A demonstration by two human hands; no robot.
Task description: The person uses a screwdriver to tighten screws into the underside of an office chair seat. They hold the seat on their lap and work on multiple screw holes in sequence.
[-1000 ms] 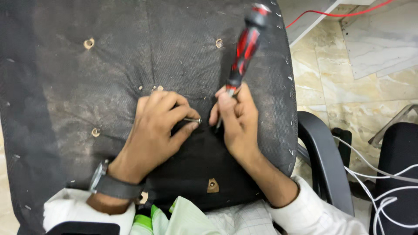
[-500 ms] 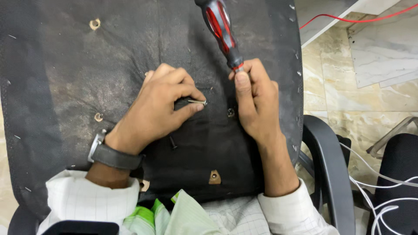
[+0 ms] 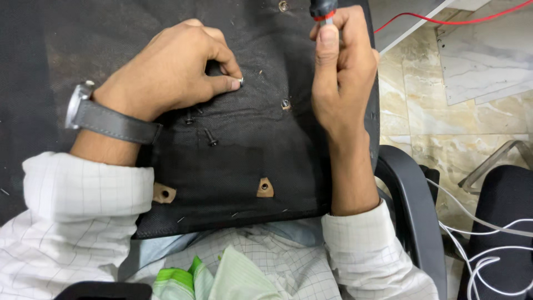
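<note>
The person has the underside of a black seat pad (image 3: 261,150) across the lap, and the work of fitting screws into it looks only partly done. The left hand (image 3: 166,72) rests on the fabric with thumb and forefinger pinched together on a small silver screw (image 3: 241,81), held at the fabric near the middle of the pad. The right hand (image 3: 338,66) is closed around a screwdriver (image 3: 323,10) with a red and black handle, gripped at the top edge of the view; its tip is hidden behind the fingers, so it cannot be told whether it touches anything. 1 screw (image 3: 285,103) already sits in the pad, between the 2 hands. 2 black screws (image 3: 211,137) lie loose on the fabric just below the left hand, apparently waiting their turn. A metal insert (image 3: 283,6) near the top edge looks open, and 2 brown tabs (image 3: 265,188) show near the pad's lower edge. As a judgement, 1 fastener is in, 1 is being placed, and at least 2 remain.
</note>
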